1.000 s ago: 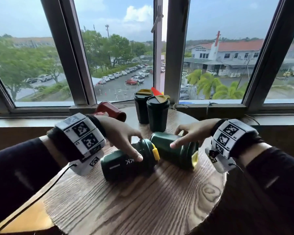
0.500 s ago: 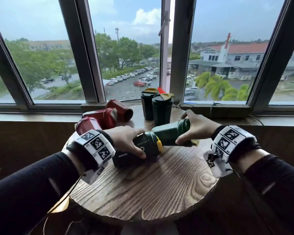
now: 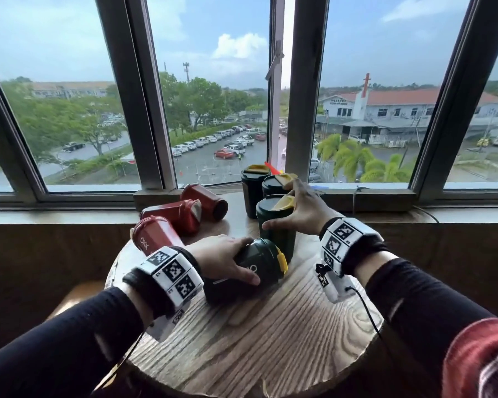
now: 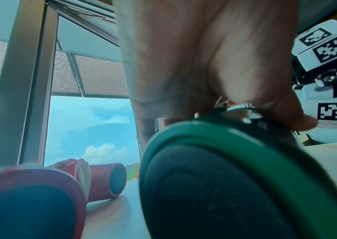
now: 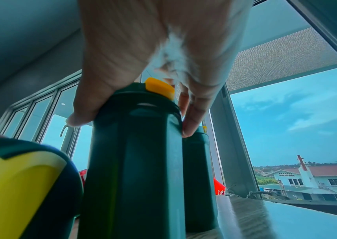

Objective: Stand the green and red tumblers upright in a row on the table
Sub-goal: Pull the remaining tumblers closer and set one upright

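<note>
A green tumbler [image 3: 259, 265] with a yellow lid lies on its side on the round wooden table [image 3: 256, 340]; my left hand [image 3: 227, 258] grips its body from above. Its base [image 4: 214, 186] fills the left wrist view under that hand [image 4: 204, 72]. Just behind it a second green tumbler [image 3: 275, 231] stands upright, and my right hand [image 3: 295, 209] grips its lid rim from above, thumb and fingers [image 5: 190, 127] round the top [image 5: 136, 103]. Two more green tumblers [image 3: 253, 185] stand upright at the back. Three red tumblers [image 3: 173, 215] lie on their sides at the left.
The table butts against a window sill [image 3: 357, 196] with tall window frames [image 3: 299, 110] behind. The near half of the table holds nothing but a thin cable [image 3: 368, 317] from the right wrist. The red tumblers [image 4: 26, 202] lie close to my left hand's left side.
My right hand has tipped its green tumbler from lying to upright, in front of the two at the back. My left hand stays on the lying green tumbler.
</note>
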